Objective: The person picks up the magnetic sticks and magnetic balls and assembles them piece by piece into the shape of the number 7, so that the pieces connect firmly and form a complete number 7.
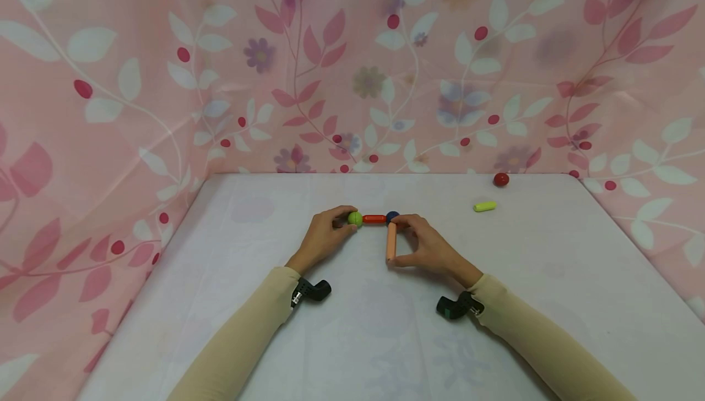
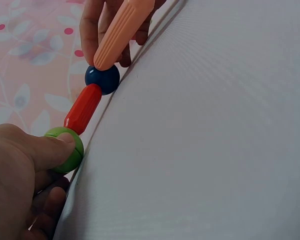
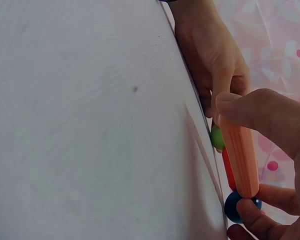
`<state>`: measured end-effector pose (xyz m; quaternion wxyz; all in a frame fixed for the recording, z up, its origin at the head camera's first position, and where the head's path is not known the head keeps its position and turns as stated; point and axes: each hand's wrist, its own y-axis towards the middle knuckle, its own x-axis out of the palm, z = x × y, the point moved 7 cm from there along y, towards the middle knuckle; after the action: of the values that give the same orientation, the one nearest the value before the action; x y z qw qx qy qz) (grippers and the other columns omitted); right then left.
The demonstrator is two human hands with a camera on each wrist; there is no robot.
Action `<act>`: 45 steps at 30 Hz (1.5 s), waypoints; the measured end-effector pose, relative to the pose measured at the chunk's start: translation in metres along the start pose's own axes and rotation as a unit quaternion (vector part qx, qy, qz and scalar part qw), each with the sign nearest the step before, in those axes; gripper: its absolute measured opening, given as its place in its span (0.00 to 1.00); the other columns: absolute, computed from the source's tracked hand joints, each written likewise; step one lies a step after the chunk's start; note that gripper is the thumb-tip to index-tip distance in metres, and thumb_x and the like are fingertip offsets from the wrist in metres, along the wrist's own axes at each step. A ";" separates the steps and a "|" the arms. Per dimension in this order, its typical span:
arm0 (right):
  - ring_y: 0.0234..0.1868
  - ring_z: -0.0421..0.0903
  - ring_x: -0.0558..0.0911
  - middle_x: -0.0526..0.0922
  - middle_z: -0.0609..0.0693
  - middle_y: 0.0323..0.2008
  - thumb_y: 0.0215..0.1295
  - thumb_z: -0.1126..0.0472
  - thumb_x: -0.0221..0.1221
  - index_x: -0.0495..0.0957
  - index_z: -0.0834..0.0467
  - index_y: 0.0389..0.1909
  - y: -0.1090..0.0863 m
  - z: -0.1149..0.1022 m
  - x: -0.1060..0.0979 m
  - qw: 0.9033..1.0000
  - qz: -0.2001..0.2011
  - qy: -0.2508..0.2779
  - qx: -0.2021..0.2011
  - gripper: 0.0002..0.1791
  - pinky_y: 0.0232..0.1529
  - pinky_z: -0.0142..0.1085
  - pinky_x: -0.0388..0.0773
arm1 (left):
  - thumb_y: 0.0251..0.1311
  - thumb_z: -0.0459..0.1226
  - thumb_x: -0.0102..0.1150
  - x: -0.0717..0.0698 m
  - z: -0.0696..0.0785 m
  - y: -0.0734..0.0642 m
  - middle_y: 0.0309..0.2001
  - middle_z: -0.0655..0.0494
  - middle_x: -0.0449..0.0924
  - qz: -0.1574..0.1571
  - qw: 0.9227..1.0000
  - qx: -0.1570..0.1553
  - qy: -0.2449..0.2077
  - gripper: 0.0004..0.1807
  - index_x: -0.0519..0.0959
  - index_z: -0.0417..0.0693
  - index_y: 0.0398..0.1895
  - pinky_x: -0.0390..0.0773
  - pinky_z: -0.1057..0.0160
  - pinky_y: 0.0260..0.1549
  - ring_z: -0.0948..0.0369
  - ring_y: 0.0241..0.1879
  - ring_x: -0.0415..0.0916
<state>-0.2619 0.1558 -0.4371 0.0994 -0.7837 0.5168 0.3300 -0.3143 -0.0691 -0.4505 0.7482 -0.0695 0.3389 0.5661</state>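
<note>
A green ball [image 1: 355, 220], a short red rod [image 1: 374, 219] and a dark blue ball [image 1: 392, 217] stand joined in a row over the white table. My left hand [image 1: 326, 234] pinches the green ball, its thumb [image 2: 55, 147] across the grooved front. From the blue ball a peach-orange ribbed rod [image 1: 391, 243] points toward me, its far end against the ball. My right hand [image 1: 429, 245] holds this rod lengthwise: the thumb [image 3: 240, 107] presses the near end, and fingertips sit at the blue ball by the far end.
Toward the back right of the white table [image 1: 352, 340] lies a yellow-green rod [image 1: 484, 206]. Beyond it a red ball [image 1: 500, 179] rests near the back edge. Pink floral cloth [image 1: 352, 70] hangs behind the table and along its sides.
</note>
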 end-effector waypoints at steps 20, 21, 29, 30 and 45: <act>0.61 0.58 0.72 0.76 0.55 0.56 0.54 0.54 0.80 0.69 0.64 0.69 -0.001 0.001 0.001 1.000 0.016 -0.011 -0.004 0.46 0.67 0.56 0.68 | 0.67 0.36 0.71 0.001 0.000 -0.001 0.57 0.52 0.84 0.000 1.000 -0.005 0.006 0.20 0.83 0.49 0.62 0.81 0.55 0.52 0.58 0.47 0.82; 0.61 0.58 0.72 0.76 0.56 0.56 0.54 0.54 0.80 0.69 0.64 0.69 -0.002 0.000 0.001 1.000 0.016 -0.012 -0.003 0.46 0.67 0.56 0.68 | 0.67 0.36 0.71 0.001 0.000 -0.001 0.57 0.52 0.84 -0.001 1.000 -0.005 0.006 0.20 0.83 0.49 0.62 0.81 0.55 0.52 0.58 0.47 0.82; 0.60 0.55 0.73 0.79 0.52 0.56 0.55 0.54 0.79 0.76 0.60 0.67 -0.004 -0.003 0.000 0.999 0.017 -0.040 -0.025 0.39 0.66 0.58 0.67 | 0.68 0.37 0.70 0.001 0.000 0.000 0.58 0.52 0.84 -0.004 1.000 -0.009 0.005 0.21 0.82 0.48 0.63 0.81 0.55 0.52 0.57 0.48 0.82; 0.59 0.55 0.74 0.79 0.52 0.55 0.56 0.54 0.79 0.76 0.60 0.66 -0.004 -0.003 0.000 0.998 0.017 -0.046 -0.029 0.38 0.66 0.58 0.67 | 0.68 0.37 0.70 0.000 0.000 0.000 0.58 0.52 0.83 -0.004 1.000 -0.009 0.005 0.21 0.82 0.49 0.63 0.81 0.55 0.53 0.57 0.48 0.82; 0.60 0.52 0.73 0.79 0.49 0.57 0.56 0.56 0.79 0.78 0.57 0.66 -0.006 0.001 0.001 0.999 0.012 -0.043 -0.023 0.37 0.67 0.55 0.67 | 0.68 0.38 0.69 0.000 -0.001 0.000 0.60 0.52 0.83 -0.002 1.000 -0.013 0.008 0.22 0.82 0.49 0.64 0.80 0.55 0.52 0.57 0.47 0.82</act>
<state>-0.2572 0.1583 -0.4396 0.0992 -0.7646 0.5139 0.3761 -0.3150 -0.0694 -0.4516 0.7458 -0.0850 0.3374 0.5682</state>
